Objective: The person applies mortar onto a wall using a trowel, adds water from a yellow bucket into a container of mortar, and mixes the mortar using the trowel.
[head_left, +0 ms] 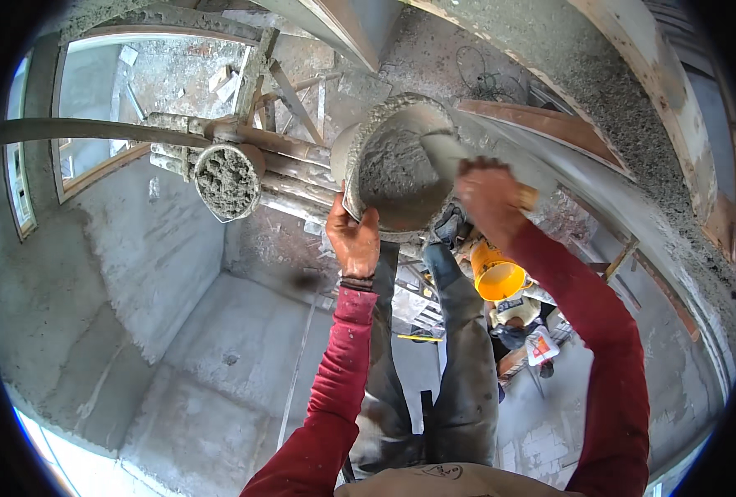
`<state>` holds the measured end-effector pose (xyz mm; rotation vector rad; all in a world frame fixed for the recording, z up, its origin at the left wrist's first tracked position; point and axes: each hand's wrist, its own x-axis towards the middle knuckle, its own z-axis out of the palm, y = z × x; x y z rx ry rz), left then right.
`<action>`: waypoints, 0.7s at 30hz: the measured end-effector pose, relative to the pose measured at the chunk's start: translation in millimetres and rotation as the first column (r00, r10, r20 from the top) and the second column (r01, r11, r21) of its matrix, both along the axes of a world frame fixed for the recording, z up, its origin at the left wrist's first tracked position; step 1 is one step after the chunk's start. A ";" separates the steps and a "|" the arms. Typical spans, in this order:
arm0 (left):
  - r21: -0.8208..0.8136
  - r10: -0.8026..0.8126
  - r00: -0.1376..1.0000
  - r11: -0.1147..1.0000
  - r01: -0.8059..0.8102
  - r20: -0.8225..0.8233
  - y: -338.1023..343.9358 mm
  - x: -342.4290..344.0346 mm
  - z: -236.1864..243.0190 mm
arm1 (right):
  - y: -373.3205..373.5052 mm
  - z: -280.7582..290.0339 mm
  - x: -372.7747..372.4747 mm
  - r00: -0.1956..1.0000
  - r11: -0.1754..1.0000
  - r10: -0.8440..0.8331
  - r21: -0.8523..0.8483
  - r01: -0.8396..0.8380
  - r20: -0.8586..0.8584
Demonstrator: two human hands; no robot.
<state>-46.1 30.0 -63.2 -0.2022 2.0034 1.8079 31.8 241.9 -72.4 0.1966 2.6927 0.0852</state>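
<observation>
The fingers [336,217] of the left hand [354,246] are closed on the near left rim of a large mortar-crusted bucket [399,217], with the thumb lying along its near edge. The right hand [492,199] is wrapped around the handle [528,197] of a trowel, and the light wooden end shows beyond the palm. The grey trowel blade [444,155] reaches over the bucket's right side into its mouth, above the wet grey mortar [394,166]; whether it touches the mortar I cannot tell. The bucket sits in front of the person, at the right end of several horizontal poles [289,147], its opening facing up toward the head. To its left, well apart from both hands, a smaller bucket [254,159] filled with lumpy mortar stands by the same poles. Lower down, between the person's legs [461,364] and right red sleeve [579,302], are a yellow bucket [485,267], a partly hidden co-worker [514,311] and a white container [542,346] with a red-orange patch.
</observation>
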 end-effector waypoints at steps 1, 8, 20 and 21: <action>0.031 0.024 1.000 0.999 -0.025 0.020 3.7 -3.9 6.0 | 1.1 -6.0 1.3 1.000 1.000 0.001 0.017 -0.001 -0.002; -0.014 -0.062 0.998 0.998 0.062 -0.028 -29.1 -34.6 18.9 | 7.5 21.4 43.5 0.968 0.952 -0.224 -0.238 0.191 -0.116; -0.167 0.008 0.996 0.986 -0.023 -0.088 -78.3 -41.9 27.9 | 78.3 133.6 -71.0 0.804 0.213 -0.397 -0.808 0.549 0.442; -0.171 0.002 0.996 0.985 -0.017 -0.085 -77.6 -39.7 26.6 | 101.2 135.6 -83.0 0.805 0.266 -0.396 -0.783 0.562 0.443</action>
